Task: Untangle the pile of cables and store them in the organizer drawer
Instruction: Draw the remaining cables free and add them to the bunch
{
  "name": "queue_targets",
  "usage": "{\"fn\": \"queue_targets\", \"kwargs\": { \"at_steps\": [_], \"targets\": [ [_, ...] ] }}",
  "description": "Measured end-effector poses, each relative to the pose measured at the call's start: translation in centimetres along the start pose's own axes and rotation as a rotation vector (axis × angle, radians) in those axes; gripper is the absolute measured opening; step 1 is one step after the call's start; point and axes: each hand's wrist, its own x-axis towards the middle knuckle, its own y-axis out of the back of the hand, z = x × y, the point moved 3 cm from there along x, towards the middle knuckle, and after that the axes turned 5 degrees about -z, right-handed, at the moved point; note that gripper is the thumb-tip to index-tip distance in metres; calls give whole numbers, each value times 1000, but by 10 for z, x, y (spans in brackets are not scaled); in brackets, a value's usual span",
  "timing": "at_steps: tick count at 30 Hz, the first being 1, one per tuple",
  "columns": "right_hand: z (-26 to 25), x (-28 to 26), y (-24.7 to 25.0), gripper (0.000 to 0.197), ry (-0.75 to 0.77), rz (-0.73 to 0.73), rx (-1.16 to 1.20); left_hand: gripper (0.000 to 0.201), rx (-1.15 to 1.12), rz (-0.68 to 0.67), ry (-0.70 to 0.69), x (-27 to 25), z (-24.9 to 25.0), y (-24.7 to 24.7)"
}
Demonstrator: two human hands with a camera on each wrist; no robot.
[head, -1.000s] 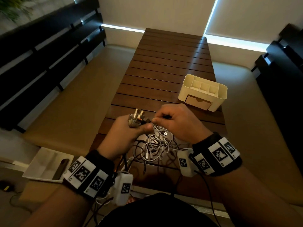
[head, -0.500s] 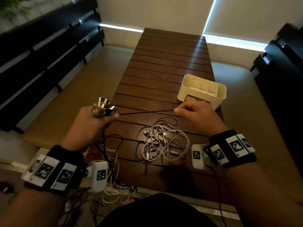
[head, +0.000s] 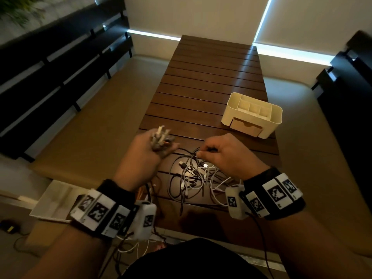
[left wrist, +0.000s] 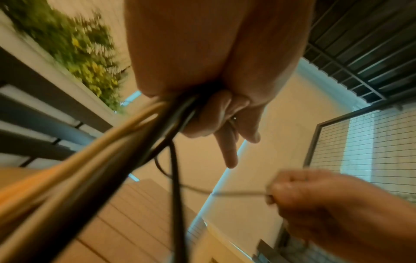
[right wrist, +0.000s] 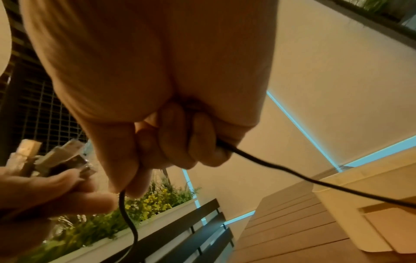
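Note:
A tangle of white and black cables (head: 198,176) lies on the near end of the slatted wooden table (head: 211,77). My left hand (head: 155,150) grips a bundle of cable plugs (head: 161,135), their ends sticking up; the cords (left wrist: 126,142) hang down from the fist. My right hand (head: 217,152) pinches a thin black cable (right wrist: 281,169) just above the tangle, close to the left hand. The cream organizer (head: 252,114) with its drawer (head: 246,126) shut stands on the table, beyond the right hand.
The far half of the table holds nothing. A white tray (head: 54,202) lies on the floor at lower left. Dark slatted benches (head: 50,77) flank both sides. More cords (head: 136,244) dangle off the table's near edge.
Both hands were spread apart with the black cable taut between them; they have come back together over the tangle. The left hand moved right, the right hand moved left and nearer.

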Motion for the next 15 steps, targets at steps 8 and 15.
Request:
{"fn": "queue_targets", "kwargs": {
  "at_steps": [8,15],
  "targets": [
    [-12,-8,8,7,131,20,80,15,87,-165,-183,2,3,-16],
    [17,-28,23,13,-13,58,160,20,110,-151,-189,-1,0,13]
  ]
}}
